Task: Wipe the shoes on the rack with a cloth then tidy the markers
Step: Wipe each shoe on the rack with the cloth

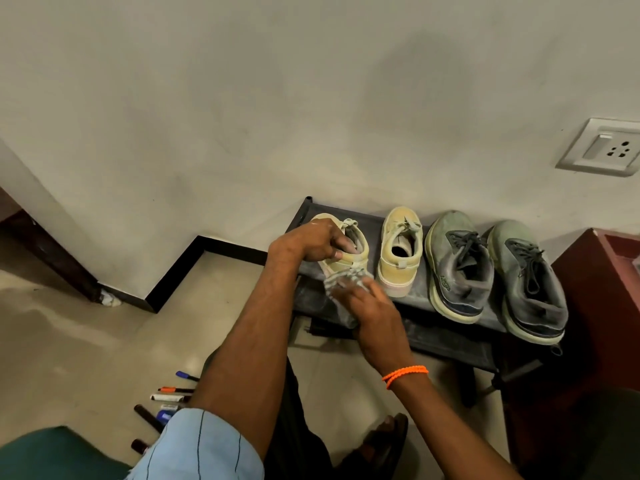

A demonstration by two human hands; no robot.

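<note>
- We found the black shoe rack (446, 336) set against the wall (277, 98), carrying four shoes on its top shelf; a lower shelf showed beneath, and we could not tell what lay on it.
- Our left hand (311, 240) gripped the leftmost cream shoe (349, 251) at its collar, the thumb curled into the opening; that shoe sat tilted at the rack's left end.
- Our right hand (367, 306) held the striped cloth (343, 289) bunched under its fingers, pressed against the heel of that cream shoe; an orange wristband (405, 374) circled the wrist.
- The second cream shoe (400, 251) stood just beside the first, apart from both hands; two grey-green trainers (460, 265) (530, 278) stood to its right, heels toward us.
- The markers (169, 398) lay scattered on the floor (86, 341) at lower left, well apart from the rack, partly hidden by our blue sleeve (201, 448).
- A wall socket (602, 147) sat at upper right; a dark red cabinet (595, 306) stood touching or just beside the rack's right end.
</note>
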